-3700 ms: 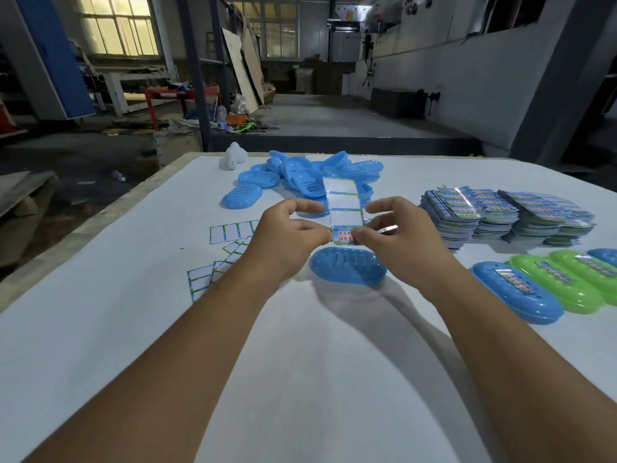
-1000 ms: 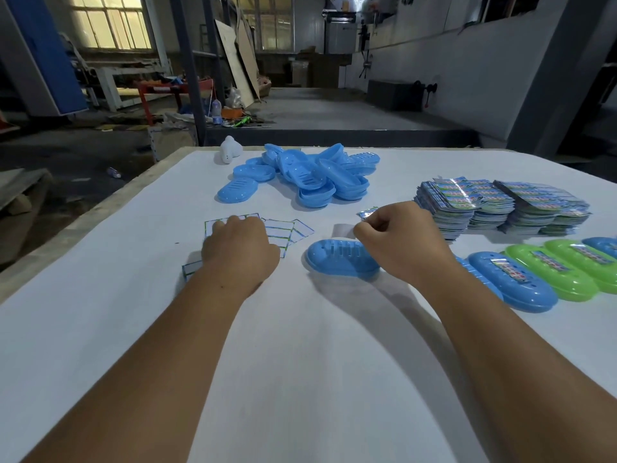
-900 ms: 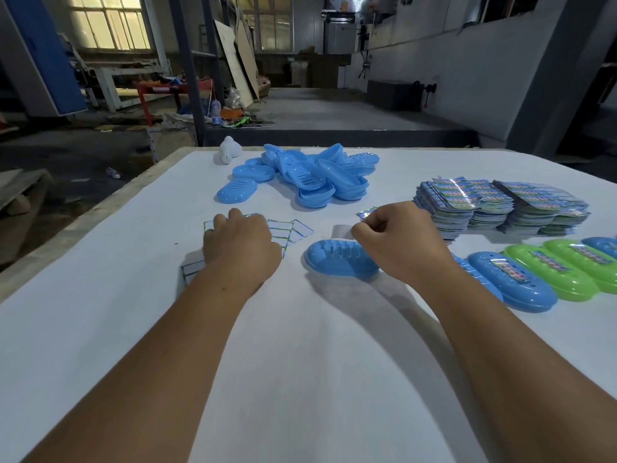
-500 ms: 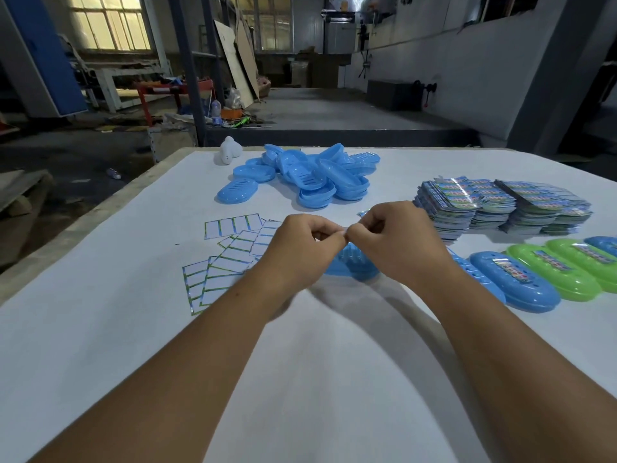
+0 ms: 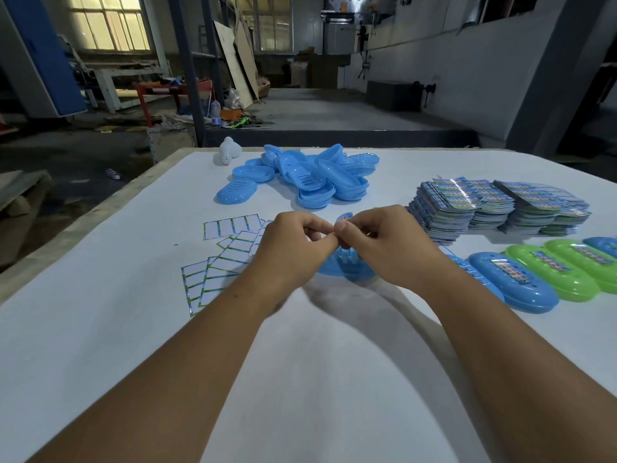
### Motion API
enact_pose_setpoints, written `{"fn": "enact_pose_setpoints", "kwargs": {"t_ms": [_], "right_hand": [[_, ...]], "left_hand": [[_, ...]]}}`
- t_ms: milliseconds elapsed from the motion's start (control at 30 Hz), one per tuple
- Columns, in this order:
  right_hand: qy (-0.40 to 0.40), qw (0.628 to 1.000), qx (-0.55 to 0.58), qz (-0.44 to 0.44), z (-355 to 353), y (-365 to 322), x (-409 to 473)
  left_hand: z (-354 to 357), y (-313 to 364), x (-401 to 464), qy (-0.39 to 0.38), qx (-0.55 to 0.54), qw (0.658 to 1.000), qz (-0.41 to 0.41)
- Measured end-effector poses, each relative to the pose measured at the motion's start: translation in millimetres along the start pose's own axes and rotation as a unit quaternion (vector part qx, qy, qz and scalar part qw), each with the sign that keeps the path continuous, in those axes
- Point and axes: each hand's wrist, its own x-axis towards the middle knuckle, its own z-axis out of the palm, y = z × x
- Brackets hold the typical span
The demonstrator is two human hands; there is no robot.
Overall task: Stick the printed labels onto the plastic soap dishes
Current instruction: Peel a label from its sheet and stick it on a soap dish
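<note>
Above the middle of the white table [image 5: 100,329], a small printed label [image 5: 344,218] is pinched between the fingertips of both hands; only its curled top edge shows. The left hand [image 5: 290,252] and right hand [image 5: 390,248] meet at the fingertips, fingers curled in around the label. Directly beneath them lies a blue soap dish [image 5: 347,270], largely hidden by the hands. Left of it, emptied backing sheets [image 5: 220,259] are fanned out on the table. At the far side sits a heap of unlabelled blue dishes [image 5: 310,178], with stacks of printed label sheets [image 5: 484,205] to the right. Near the right edge, a row of labelled blue and green dishes [image 5: 547,275] lies side by side.
</note>
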Motion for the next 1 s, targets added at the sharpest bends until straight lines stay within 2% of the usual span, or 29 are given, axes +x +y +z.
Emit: {"fn": "enact_pose_setpoints", "kwargs": {"t_ms": [133, 333, 767, 1000], "right_hand": [[0.026, 0.999, -0.030, 0.036, 0.3, 3.5, 3.4], [0.077, 0.989, -0.072, 0.105, -7.9, 8.0, 5.2], [0.046, 0.992, 0.010, 0.115, -11.2, 5.7, 5.4], [0.008, 0.987, -0.066, 0.146, -11.8, 9.2, 5.5]], "left_hand": [[-0.3, -1.6, 2.5, 0.022, 0.000, 1.000, 0.002], [0.8, -2.5, 3.3, 0.001, -0.004, 1.000, -0.007], [-4.2, -6.6, 8.8, 0.012, 0.005, 0.999, -0.039], [-2.9, -13.0, 11.7, -0.017, 0.092, 0.995, -0.038]]}}
